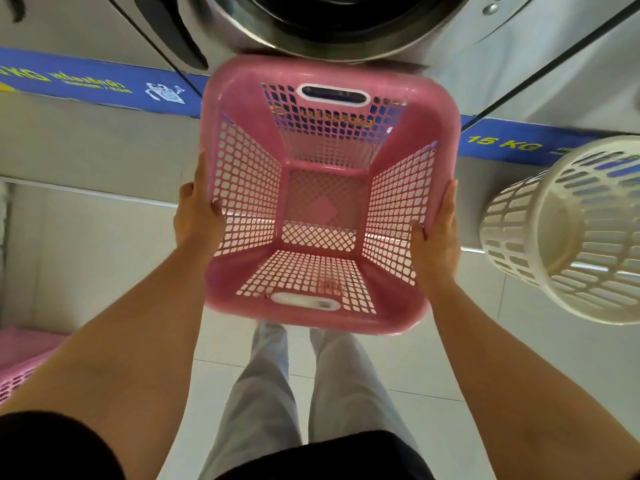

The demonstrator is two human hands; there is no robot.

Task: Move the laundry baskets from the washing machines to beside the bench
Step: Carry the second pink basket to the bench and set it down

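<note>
Tiled floor (104, 271) before washer (332, 26); both hands clamped on pink basket (242, 98) rims, white basket (571, 237) near.

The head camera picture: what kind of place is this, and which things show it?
Most likely a self-service laundromat. A front-loading washing machine stands above a blue strip marked "15 KG". Both hands, left hand and right hand, hold an empty pink laundry basket, and a white basket sits nearby.

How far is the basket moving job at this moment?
Nothing looks finished: no bench is in view. In hand: left hand and right hand hold the empty pink basket by the washing machine. Left: the white basket waits there.
</note>
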